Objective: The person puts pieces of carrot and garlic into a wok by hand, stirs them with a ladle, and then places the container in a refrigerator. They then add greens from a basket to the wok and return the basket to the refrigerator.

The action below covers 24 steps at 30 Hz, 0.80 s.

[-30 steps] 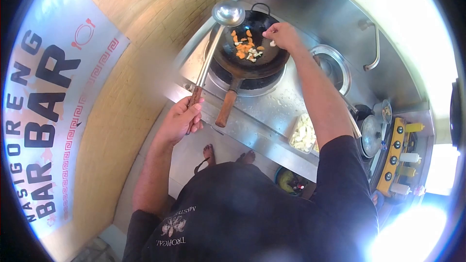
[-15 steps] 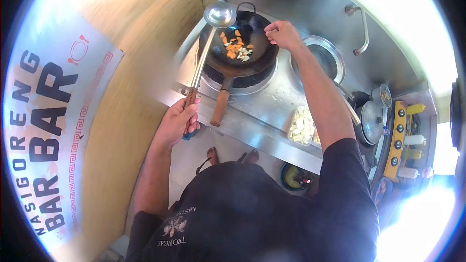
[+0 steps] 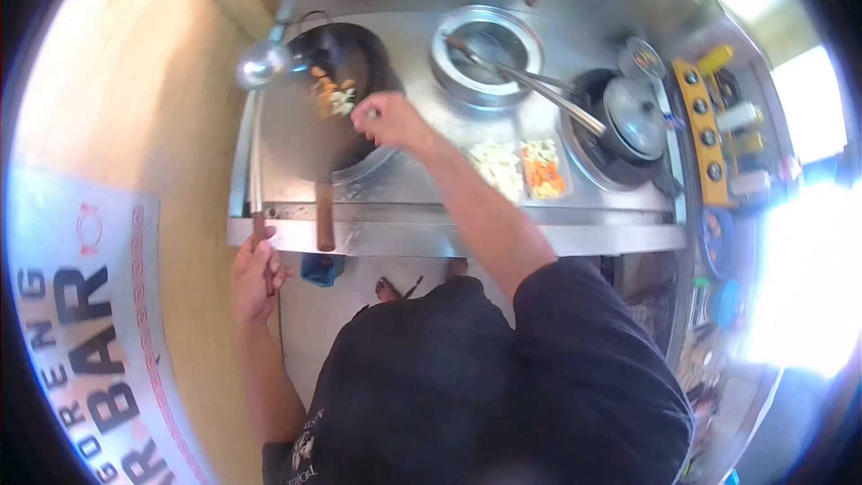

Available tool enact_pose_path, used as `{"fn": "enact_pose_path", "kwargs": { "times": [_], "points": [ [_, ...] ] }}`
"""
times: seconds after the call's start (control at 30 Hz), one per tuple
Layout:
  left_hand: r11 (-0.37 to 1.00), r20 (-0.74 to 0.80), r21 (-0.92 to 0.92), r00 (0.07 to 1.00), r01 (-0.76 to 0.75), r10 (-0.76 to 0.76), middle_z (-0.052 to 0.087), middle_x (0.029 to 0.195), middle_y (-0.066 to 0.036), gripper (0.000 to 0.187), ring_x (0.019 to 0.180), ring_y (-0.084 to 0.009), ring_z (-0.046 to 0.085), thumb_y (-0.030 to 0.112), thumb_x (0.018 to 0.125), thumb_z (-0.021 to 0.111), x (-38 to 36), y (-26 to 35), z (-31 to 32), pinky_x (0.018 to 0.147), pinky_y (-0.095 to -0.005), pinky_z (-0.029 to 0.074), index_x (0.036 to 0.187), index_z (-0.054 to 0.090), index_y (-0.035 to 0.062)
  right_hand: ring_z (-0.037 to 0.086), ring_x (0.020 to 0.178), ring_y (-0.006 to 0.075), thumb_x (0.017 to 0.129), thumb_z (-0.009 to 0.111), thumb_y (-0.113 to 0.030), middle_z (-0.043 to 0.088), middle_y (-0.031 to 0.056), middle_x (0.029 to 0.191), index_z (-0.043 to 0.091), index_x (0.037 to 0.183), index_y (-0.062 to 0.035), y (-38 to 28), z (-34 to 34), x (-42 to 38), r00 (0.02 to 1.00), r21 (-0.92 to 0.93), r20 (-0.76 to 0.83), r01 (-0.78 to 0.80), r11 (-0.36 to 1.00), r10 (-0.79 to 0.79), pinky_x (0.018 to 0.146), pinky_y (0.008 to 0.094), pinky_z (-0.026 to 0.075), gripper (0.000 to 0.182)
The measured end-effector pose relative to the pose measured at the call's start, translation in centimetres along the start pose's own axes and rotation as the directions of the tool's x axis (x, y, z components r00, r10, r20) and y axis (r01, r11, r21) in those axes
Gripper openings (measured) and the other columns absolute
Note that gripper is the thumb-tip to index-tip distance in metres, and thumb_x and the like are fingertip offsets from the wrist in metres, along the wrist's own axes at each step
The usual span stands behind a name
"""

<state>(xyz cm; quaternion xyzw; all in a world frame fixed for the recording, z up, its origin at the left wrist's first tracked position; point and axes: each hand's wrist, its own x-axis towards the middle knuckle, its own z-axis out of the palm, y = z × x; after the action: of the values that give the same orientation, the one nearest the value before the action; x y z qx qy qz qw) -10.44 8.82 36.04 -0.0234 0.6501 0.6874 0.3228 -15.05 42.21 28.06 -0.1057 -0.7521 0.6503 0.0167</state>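
Note:
My left hand point(image 3: 260, 274) is wrapped round the wooden handle of a long ladle point(image 3: 264, 66), whose round metal bowl is up beside the wok's left edge. The dark wok point(image 3: 357, 54) sits on the stove with its wooden handle point(image 3: 325, 224) toward me. Orange pieces point(image 3: 321, 90) and whitish pieces point(image 3: 341, 102) lie inside it. Over the wok's right side is my right hand point(image 3: 384, 119), its fingers pressed together; what they hold, if anything, is too small to name.
A metal pot point(image 3: 486, 45) holds long-handled utensils. Nearer me are containers of whitish pieces point(image 3: 496, 168) and orange pieces point(image 3: 544, 178). A lidded pot point(image 3: 636, 117) is on the right, beside bottles point(image 3: 740, 117). A wooden wall point(image 3: 117, 99) stands at left.
The view has turned to the right, so the wok sits further left in it. My right hand is lower over the wok's right side. My left hand still grips the ladle.

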Motion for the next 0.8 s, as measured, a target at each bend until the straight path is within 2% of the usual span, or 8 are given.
{"fn": "enact_pose_path", "kwargs": {
  "times": [0.07, 0.17, 0.27, 0.33, 0.43, 0.5, 0.63, 0.8],
  "points": [
    [0.996, 0.032, -0.059, 0.997, -0.064, 0.065, 0.043, 0.065, 0.003, 0.03, 0.047, -0.0074, 0.041, 0.023, 0.095, 0.049, 0.4, -0.5, -0.5, 0.059, -0.0276, 0.046, 0.118, 0.048, 0.0028, 0.064, 0.074, 0.0174, 0.077, 0.068, -0.017, 0.067, 0.0092, 0.076, 0.069, 0.088, -0.006, 3.6, -1.9, -6.4, 0.966, -0.134, -0.187, 0.155, 0.979, -0.178, 0.07, 0.0307, 0.051, 0.016],
    [0.997, -0.079, 0.071, 0.996, -0.039, 0.045, 0.043, 0.065, 0.003, 0.03, 0.048, -0.0063, 0.04, 0.024, 0.095, 0.048, 0.1, -0.2, 0.2, 0.06, -0.0276, 0.046, 0.118, 0.048, 0.0033, 0.064, 0.074, 0.0169, 0.076, 0.069, -0.015, 0.068, 0.0085, 0.085, 0.069, 0.086, -0.0057, 9.6, -9.2, -13.9, 0.839, -0.006, -0.502, -0.247, 0.969, 0.21, 0.068, 0.0292, 0.05, 0.014],
    [0.998, -0.088, 0.059, 0.996, -0.025, 0.03, 0.043, 0.065, 0.004, 0.029, 0.048, -0.0055, 0.04, 0.024, 0.096, 0.046, 0.8, -0.4, 1.1, 0.061, -0.0271, 0.046, 0.117, 0.049, 0.0036, 0.064, 0.074, 0.019, 0.076, 0.068, -0.014, 0.068, 0.0115, 0.084, 0.07, 0.083, -0.0085, 14.6, -19.5, -17.8, 0.728, -0.206, -0.676, -0.335, 0.919, 0.114, 0.068, 0.032, 0.049, 0.009],
    [0.997, -0.07, 0.076, 0.997, -0.013, 0.018, 0.043, 0.065, 0.004, 0.029, 0.048, -0.0056, 0.04, 0.024, 0.096, 0.046, 1.4, -0.7, 1.5, 0.061, -0.027, 0.046, 0.117, 0.049, 0.0037, 0.065, 0.082, 0.0211, 0.074, 0.068, -0.014, 0.068, 0.0128, 0.086, 0.07, 0.082, -0.0087, 13.3, -22.7, -17.6, 0.683, -0.195, -0.694, -0.482, 0.854, 0.228, 0.074, 0.0321, 0.049, 0.01],
    [0.992, -0.037, 0.124, 0.999, -0.02, 0.025, 0.043, 0.065, 0.004, 0.028, 0.049, -0.0057, 0.04, 0.023, 0.097, 0.045, 1.5, -0.4, 3.4, 0.062, -0.0272, 0.046, 0.117, 0.049, 0.0041, 0.065, 0.087, 0.0262, 0.074, 0.066, -0.012, 0.068, 0.0158, 0.088, 0.07, 0.087, -0.0091, 15.1, -25.2, -18.1, 0.809, -0.431, -0.588, -0.322, 0.843, 0.008, 0.077, 0.0355, 0.05, 0.014],
    [0.986, -0.013, 0.159, 0.999, -0.042, 0.044, 0.042, 0.065, 0.004, 0.028, 0.049, -0.0057, 0.04, 0.023, 0.097, 0.045, 1.9, -0.1, 4.4, 0.063, -0.0275, 0.046, 0.116, 0.049, 0.0043, 0.065, 0.082, 0.0311, 0.075, 0.066, -0.018, 0.067, 0.0173, 0.085, 0.069, 0.087, -0.0076, 16.5, -26.1, -18.9, 0.846, -0.666, -0.534, -0.415, 0.619, -0.007, 0.075, 0.04, 0.05, 0.016],
    [0.999, -0.09, 0.038, 0.996, -0.018, 0.022, 0.043, 0.065, 0.003, 0.026, 0.05, -0.0062, 0.04, 0.023, 0.097, 0.045, 2.0, -1.3, 5.4, 0.063, -0.0284, 0.045, 0.115, 0.051, 0.005, 0.064, 0.089, 0.0304, 0.079, 0.057, -0.02, 0.066, 0.0179, 0.093, 0.067, 0.09, -0.003, 17.7, -22.4, -19.9, 0.86, -0.885, -0.261, -0.394, 0.247, 0.438, 0.081, 0.0398, 0.05, 0.023],
    [0.998, -0.097, 0.05, 0.995, -0.024, 0.029, 0.043, 0.066, 0.002, 0.025, 0.05, -0.0068, 0.04, 0.023, 0.097, 0.046, 0.7, 0.3, 8.0, 0.063, -0.0288, 0.045, 0.113, 0.052, 0.0052, 0.064, 0.093, 0.0296, 0.078, 0.057, -0.019, 0.067, 0.0161, 0.094, 0.067, 0.09, -0.0012, 15.6, -19.8, -19.6, 0.777, -0.78, -0.377, -0.56, 0.28, 0.505, 0.081, 0.0385, 0.051, 0.023]
  ]
}}
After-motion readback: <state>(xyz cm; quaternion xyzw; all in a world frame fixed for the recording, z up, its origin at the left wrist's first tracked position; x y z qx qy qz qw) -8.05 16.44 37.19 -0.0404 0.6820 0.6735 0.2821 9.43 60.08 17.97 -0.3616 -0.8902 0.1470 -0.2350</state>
